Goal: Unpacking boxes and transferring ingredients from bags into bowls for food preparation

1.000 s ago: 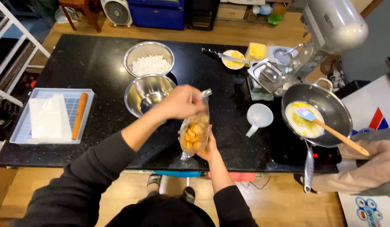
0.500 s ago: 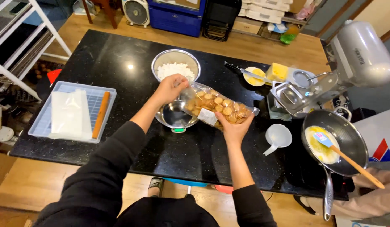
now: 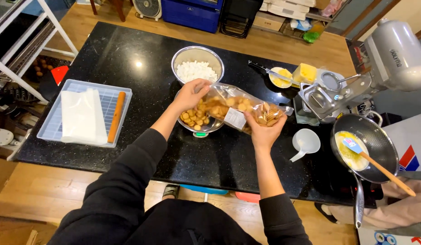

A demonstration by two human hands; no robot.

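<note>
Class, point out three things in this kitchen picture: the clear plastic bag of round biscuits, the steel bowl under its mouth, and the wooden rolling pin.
Clear plastic bag of round biscuits (image 3: 240,111), head view, on its middle.
Steel bowl (image 3: 206,128), head view, on its near rim.
Wooden rolling pin (image 3: 116,117), head view, mid-length.

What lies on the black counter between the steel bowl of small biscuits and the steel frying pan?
In the head view, a white plastic funnel lies between the steel bowl and the steel frying pan, on the black counter.

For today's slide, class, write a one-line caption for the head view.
Two hands, left hand and right hand, tip a clear bag of biscuits into a steel bowl on a black counter.
</note>
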